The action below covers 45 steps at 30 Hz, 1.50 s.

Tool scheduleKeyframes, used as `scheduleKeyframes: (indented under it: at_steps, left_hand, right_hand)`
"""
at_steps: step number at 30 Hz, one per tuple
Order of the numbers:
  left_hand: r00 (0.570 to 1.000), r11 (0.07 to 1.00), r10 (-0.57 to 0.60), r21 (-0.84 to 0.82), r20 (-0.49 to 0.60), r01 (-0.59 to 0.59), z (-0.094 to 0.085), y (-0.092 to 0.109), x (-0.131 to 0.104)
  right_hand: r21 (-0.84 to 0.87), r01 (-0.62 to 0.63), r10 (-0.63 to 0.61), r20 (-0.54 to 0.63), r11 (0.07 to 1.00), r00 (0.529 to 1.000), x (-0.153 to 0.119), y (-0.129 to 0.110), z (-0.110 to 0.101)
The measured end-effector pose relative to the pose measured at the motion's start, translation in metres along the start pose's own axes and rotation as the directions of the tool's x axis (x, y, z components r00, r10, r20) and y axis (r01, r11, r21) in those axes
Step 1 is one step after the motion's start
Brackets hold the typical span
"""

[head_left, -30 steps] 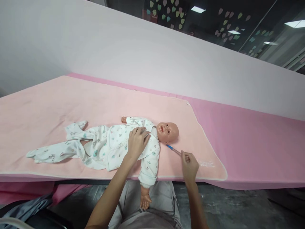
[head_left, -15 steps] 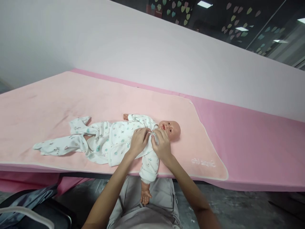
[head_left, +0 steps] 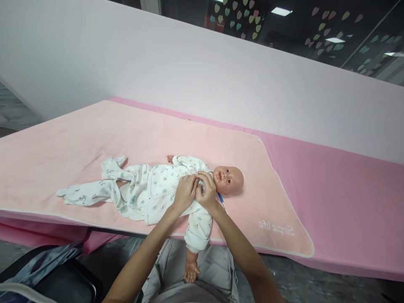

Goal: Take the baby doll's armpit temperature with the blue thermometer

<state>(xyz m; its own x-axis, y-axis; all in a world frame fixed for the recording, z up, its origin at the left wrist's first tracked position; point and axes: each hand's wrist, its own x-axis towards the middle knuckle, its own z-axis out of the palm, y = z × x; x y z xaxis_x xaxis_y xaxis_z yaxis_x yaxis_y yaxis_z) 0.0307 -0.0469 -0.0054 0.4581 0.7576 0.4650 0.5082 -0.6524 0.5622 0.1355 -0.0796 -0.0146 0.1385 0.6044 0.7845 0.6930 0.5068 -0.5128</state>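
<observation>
A baby doll [head_left: 229,182] lies on its back, its head to the right. It wears a white printed baby top [head_left: 166,174], and matching trousers [head_left: 88,192] cover its legs to the left. My left hand [head_left: 185,191] is closed, fingertips pinching the top's edge at the upper chest. Right against it, my right hand [head_left: 206,191] is closed on the same edge, just below the doll's chin. A small pale snap shows between the fingers. One doll arm, ending in a bare hand [head_left: 191,269], hangs over the table's front edge. The pinched cloth is mostly hidden.
Beneath the doll is a peach mat [head_left: 284,206] on a pink-covered table [head_left: 347,198]. A slim blue-and-white stick [head_left: 221,197] lies by the doll's neck. A white wall [head_left: 189,71] stands behind. At lower left is a black chair [head_left: 63,282] with grey cloth on it.
My right hand has drawn away from the doll's face, closer to my left hand. The blue-and-white stick now shows beside the neck. The view has shifted slightly.
</observation>
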Motion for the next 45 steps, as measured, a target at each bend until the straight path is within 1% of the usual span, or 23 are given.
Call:
scheduleKeyframes:
  at_steps: [5,8,12,16,22,24,27,30,33,35,37,39,40,43,45]
  left_hand:
    - [0.999,0.998,-0.044,-0.047,-0.018,0.043,-0.002,0.001,-0.001]
    - [0.997,0.994,-0.074,-0.08,-0.013,0.072,-0.004,0.002,0.0]
    - [0.991,0.985,-0.132,-0.111,0.016,0.133,-0.006,0.005,0.002]
    - [0.984,0.974,-0.172,-0.139,0.051,0.178,-0.011,0.007,0.004]
    - [0.975,0.966,-0.174,-0.166,0.139,0.197,-0.019,0.003,0.008]
    - [0.974,0.968,-0.168,-0.163,0.152,0.193,-0.019,0.001,0.008]
    - [0.978,0.972,-0.162,-0.148,0.134,0.182,-0.018,-0.002,0.006]
    - [0.98,0.969,-0.158,-0.172,0.119,0.177,-0.017,-0.002,0.003]
    - [0.98,0.962,-0.157,-0.204,0.125,0.18,-0.018,0.002,0.002]
    - [0.987,0.96,-0.138,-0.235,0.085,0.155,-0.021,0.003,0.0]
    - [0.993,0.962,-0.114,-0.249,-0.005,0.109,-0.023,0.002,-0.004]
    - [0.991,0.982,-0.084,-0.175,-0.101,0.065,-0.026,-0.004,-0.01]
    - [0.991,0.993,-0.054,-0.108,-0.125,0.041,-0.027,-0.008,-0.013]
    - [0.99,0.994,0.087,0.075,-0.112,-0.079,-0.028,-0.017,-0.026]
    - [0.98,0.981,0.167,0.121,-0.113,-0.153,-0.027,-0.021,-0.034]
  right_hand:
    - [-0.005,-0.011,0.011,0.013,1.0,1.0,0.001,0.002,0.002]
    - [-0.005,0.02,-0.02,0.005,1.0,1.0,0.001,0.002,0.002]
    - [-0.019,0.03,-0.03,0.043,0.999,0.999,0.0,0.002,0.0]
    - [0.012,0.029,-0.03,0.06,0.999,0.998,0.0,0.002,0.0]
    - [0.035,-0.057,0.054,0.069,0.998,0.996,0.002,0.002,0.0]
    - [0.039,-0.071,0.068,0.073,0.997,0.995,0.004,0.002,-0.001]
    - [0.031,-0.074,0.07,0.091,0.997,0.993,0.005,0.0,-0.001]
    - [0.029,-0.043,0.04,0.113,0.999,0.993,0.005,-0.001,-0.001]
    - [0.02,-0.01,0.009,0.077,1.0,0.997,0.003,0.0,0.0]
    - [-0.014,-0.028,0.028,0.016,1.0,0.999,0.001,0.002,0.002]
    - [-0.051,-0.057,0.055,-0.031,0.997,0.998,-0.002,0.004,0.004]
    - [-0.067,-0.062,0.059,-0.055,0.996,0.997,-0.005,0.006,0.004]
    - [-0.067,-0.051,0.047,-0.065,0.996,0.997,-0.006,0.007,0.004]
    - [-0.063,0.038,-0.045,-0.121,0.997,0.992,-0.008,0.006,0.003]
    - [-0.074,0.12,-0.131,-0.166,0.99,0.977,-0.009,0.004,0.002]
